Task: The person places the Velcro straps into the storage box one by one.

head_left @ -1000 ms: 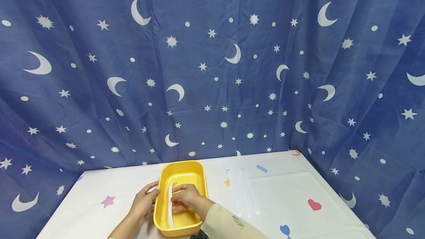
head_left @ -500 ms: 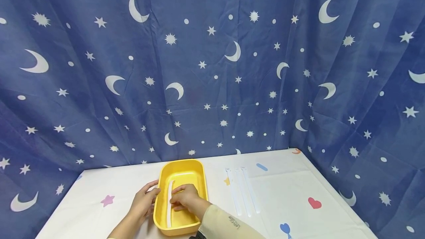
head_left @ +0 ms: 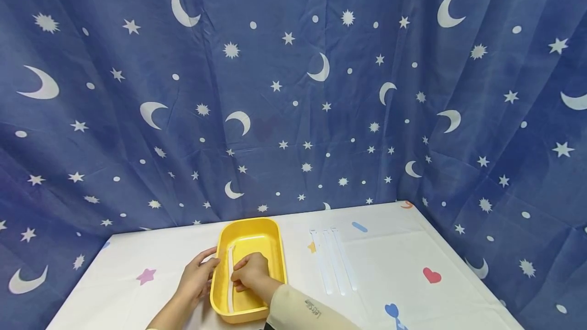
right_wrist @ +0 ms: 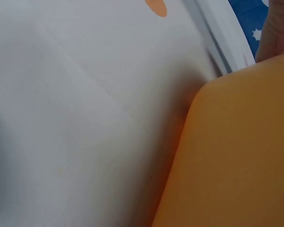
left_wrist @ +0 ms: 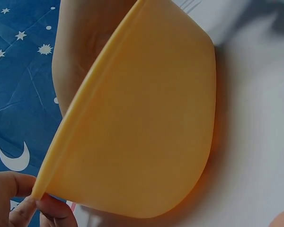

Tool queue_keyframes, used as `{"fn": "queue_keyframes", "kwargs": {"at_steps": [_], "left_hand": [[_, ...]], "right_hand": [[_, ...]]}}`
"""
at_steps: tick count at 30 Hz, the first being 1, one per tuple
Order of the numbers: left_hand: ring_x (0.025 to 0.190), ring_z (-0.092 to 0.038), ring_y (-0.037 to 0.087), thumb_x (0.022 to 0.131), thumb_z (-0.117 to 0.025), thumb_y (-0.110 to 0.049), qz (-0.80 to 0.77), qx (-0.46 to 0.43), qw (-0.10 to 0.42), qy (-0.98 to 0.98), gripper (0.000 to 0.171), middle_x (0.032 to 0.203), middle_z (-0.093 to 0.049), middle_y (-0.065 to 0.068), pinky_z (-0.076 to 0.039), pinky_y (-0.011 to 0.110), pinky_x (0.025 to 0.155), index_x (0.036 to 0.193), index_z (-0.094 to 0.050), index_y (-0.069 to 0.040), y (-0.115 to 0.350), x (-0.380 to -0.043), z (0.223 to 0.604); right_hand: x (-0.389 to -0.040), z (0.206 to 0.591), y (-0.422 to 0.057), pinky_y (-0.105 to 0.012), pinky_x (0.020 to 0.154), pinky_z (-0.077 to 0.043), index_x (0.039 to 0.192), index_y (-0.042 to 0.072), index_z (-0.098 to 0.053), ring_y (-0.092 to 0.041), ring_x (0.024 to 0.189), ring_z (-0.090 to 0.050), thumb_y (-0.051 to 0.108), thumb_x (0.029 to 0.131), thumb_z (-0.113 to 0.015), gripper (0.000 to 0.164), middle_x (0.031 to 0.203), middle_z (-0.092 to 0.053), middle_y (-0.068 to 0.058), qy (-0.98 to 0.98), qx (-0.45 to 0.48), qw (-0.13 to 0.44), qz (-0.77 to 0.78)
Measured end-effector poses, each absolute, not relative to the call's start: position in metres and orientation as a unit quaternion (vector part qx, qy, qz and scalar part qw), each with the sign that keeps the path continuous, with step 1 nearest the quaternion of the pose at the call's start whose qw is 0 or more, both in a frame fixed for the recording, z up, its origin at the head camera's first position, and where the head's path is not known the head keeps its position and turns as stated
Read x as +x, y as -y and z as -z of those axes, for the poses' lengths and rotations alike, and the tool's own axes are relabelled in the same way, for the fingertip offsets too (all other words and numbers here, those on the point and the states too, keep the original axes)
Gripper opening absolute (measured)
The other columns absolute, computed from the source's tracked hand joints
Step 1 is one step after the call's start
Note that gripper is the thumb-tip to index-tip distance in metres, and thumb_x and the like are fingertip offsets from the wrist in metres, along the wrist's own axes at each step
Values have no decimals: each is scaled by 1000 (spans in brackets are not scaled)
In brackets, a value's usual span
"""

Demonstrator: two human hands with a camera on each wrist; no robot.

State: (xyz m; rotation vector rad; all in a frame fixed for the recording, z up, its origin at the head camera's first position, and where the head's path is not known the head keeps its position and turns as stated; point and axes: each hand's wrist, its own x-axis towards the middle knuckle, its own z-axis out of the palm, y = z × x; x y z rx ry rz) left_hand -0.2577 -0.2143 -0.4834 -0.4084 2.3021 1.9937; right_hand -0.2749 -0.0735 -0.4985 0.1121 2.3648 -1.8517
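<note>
A yellow rectangular tub (head_left: pixel 249 226) stands on the table, its long side running away from me. My left hand (head_left: pixel 197 276) grips its left rim; the left wrist view shows the fingers (left_wrist: pixel 54 210) pinching the edge. Inside the tub, a long, narrow white strip (head_left: pixel 231 292) lies along the left side. My right hand (head_left: pixel 253 270) reaches in from the right, fingers curled, with thumb and fingertips at the strip's middle, apparently pinching it. The right wrist view shows the tub's outer wall (right_wrist: pixel 236 156) but not the strip.
Three similar white strips (head_left: pixel 332 264) with small heads lie side by side on the table, right of the tub. A white patterned cloth (head_left: pixel 380 264) covers the table. Blue star-and-moon curtains (head_left: pixel 275 116) hang behind and at both sides.
The right hand has shifted slightly left and brought the white strip closer to the tub's left wall. The strip looks straighter now. The left hand keeps its hold on the rim.
</note>
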Motion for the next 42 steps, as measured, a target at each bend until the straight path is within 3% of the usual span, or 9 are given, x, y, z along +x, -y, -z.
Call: {"fn": "queue_keyframes", "kwargs": {"at_steps": [5, 12, 31, 35, 38, 40, 42], "left_hand": [[84, -69, 18, 99, -51, -19, -651, -133, 37, -746, 50, 113, -65, 21, -61, 36, 71, 145, -41, -3, 213, -258, 483], [85, -69, 17, 99, -51, -19, -650, -137, 40, -747, 51, 114, -64, 22, -60, 36, 72, 146, -41, -4, 213, -259, 483], [87, -70, 18, 99, -50, -21, -642, -142, 45, -752, 51, 119, -63, 23, -60, 35, 73, 146, -41, -5, 212, -258, 483], [80, -70, 16, 98, -51, -20, -639, -144, 44, -754, 51, 110, -68, 19, -57, 27, 60, 146, -42, -6, 212, -257, 482], [70, -67, 12, 98, -52, -19, -637, -147, 44, -755, 50, 99, -70, 12, -46, 19, 47, 145, -43, -6, 213, -256, 481], [65, -65, 10, 97, -52, -19, -636, -148, 44, -756, 51, 93, -69, 8, -39, 17, 43, 145, -43, -7, 213, -256, 480], [63, -64, 10, 97, -53, -18, -638, -148, 43, -754, 51, 92, -69, 7, -39, 17, 43, 145, -43, -6, 213, -256, 480]], "right_hand": [[-276, 498, 76, -26, 41, -53, 64, 5, -61, -11, 40, -59, -15, 67, -78, 27, 48, -59, -4, -797, 35, 47, 601], [-276, 498, 75, -25, 40, -52, 63, 3, -61, -13, 40, -60, -17, 66, -78, 27, 47, -60, -5, -804, 14, 29, 594], [-276, 494, 71, -25, 38, -50, 62, 6, -61, -8, 34, -50, -12, 69, -79, 27, 45, -58, -4, -815, 6, 50, 577], [-279, 486, 65, -26, 40, -52, 63, 6, -62, -12, 37, -55, -6, 73, -80, 25, 50, -61, -6, -819, -11, 42, 573], [-284, 476, 59, -28, 42, -53, 64, 7, -63, -18, 41, -61, -3, 74, -81, 23, 55, -63, -8, -827, -28, 36, 561], [-288, 468, 55, -28, 44, -54, 65, 7, -64, -19, 44, -63, -1, 76, -81, 21, 58, -64, -8, -832, -35, 36, 552], [-291, 460, 50, -28, 46, -55, 67, 7, -65, -18, 45, -63, 1, 76, -81, 19, 59, -64, -6, -837, -42, 35, 544]]}}
